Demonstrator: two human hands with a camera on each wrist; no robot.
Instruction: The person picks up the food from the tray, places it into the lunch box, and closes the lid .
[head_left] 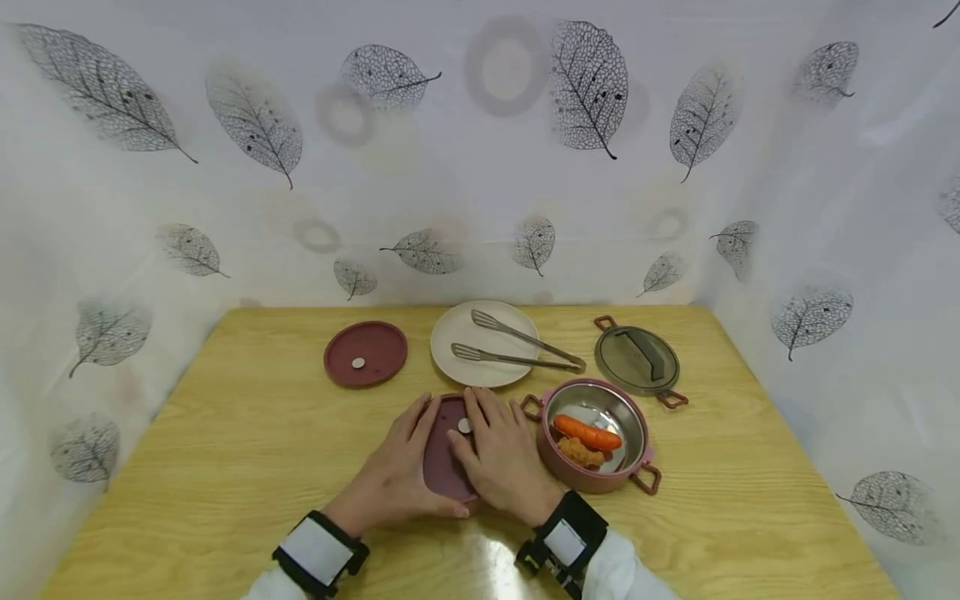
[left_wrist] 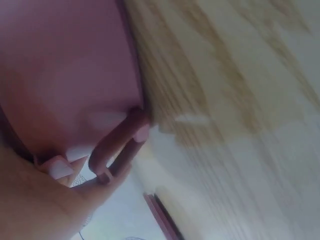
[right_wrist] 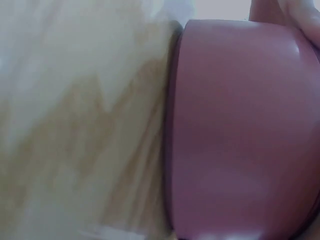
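Note:
In the head view both hands are around a round maroon pot [head_left: 441, 473] standing at the middle front of the table, its flat top marked by a small white disc [head_left: 465, 426]. My left hand [head_left: 401, 471] grips its left side, thumb along the near edge and fingers toward the far edge. In the left wrist view its curved fingers [left_wrist: 120, 137] reach down the wall to the base. My right hand [head_left: 506, 458] holds the right side, fingertips at the far rim and thumb on top. The smooth maroon wall [right_wrist: 240, 125] fills much of the right wrist view.
Right of the hands, a pink two-handled pot [head_left: 573, 477] contains an orange sausage [head_left: 587, 433] and a browned fried piece [head_left: 581, 452]. Behind it lies a glass lid [head_left: 622, 362]. Metal tongs [head_left: 517, 362] rest on a white plate [head_left: 442, 333]. A maroon disc [head_left: 378, 350] is farther left.

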